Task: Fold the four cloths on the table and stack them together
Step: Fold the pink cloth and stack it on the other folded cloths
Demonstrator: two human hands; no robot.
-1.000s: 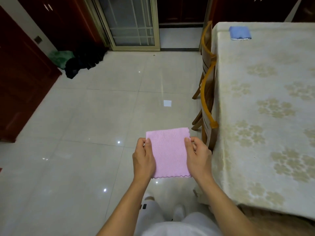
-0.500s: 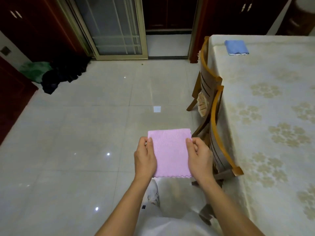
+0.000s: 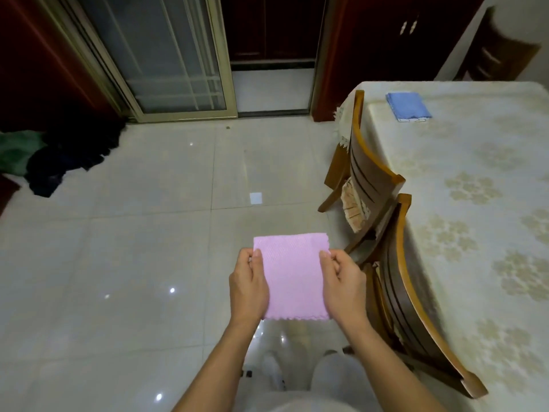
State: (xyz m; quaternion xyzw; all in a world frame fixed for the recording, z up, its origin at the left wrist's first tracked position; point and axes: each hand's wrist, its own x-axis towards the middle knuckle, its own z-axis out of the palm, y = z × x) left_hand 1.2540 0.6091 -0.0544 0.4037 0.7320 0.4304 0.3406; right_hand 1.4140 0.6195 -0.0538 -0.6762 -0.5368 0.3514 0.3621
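A folded pink cloth [image 3: 292,278] is held flat in the air over the tiled floor, left of the table. My left hand [image 3: 248,285] grips its left edge and my right hand [image 3: 341,281] grips its right edge, thumbs on top. A folded blue cloth [image 3: 408,107] lies on the far left corner of the table [image 3: 475,233], which has a cream flowered tablecloth. A white layer shows under the blue cloth's near edge. No other cloths are in view.
Two wooden chairs [image 3: 368,179] [image 3: 416,316] stand pushed against the table's left side, between me and the tabletop. A dark pile of clothes [image 3: 59,156] lies on the floor at the far left. A sliding glass door [image 3: 154,55] is ahead.
The view has shifted so the table and chairs sit further right and more of the chairs shows. Both hands keep the same hold on the pink cloth.
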